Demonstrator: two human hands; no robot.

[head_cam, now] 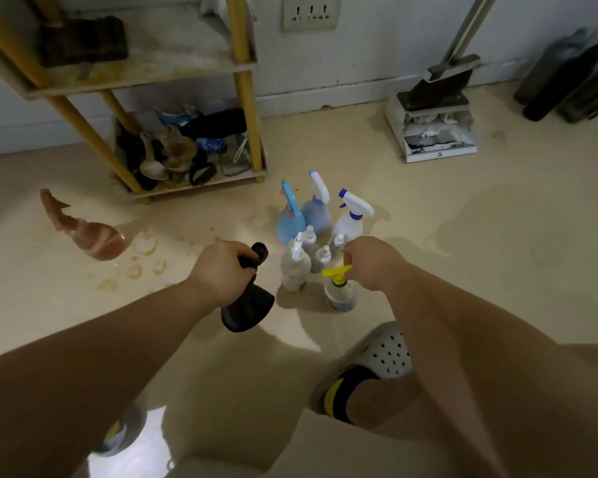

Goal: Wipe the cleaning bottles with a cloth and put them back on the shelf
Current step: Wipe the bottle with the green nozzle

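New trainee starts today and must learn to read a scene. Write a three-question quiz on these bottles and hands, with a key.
1. True or false: the pink spray bottle stands within the bottle cluster.
2. The left hand grips: A) a black spray bottle; B) a cloth; C) a broom.
3. What colour is the trigger on the clear bottle that the right hand holds?
Key: 1 false, it is apart, to the left. 2 A. 3 yellow.
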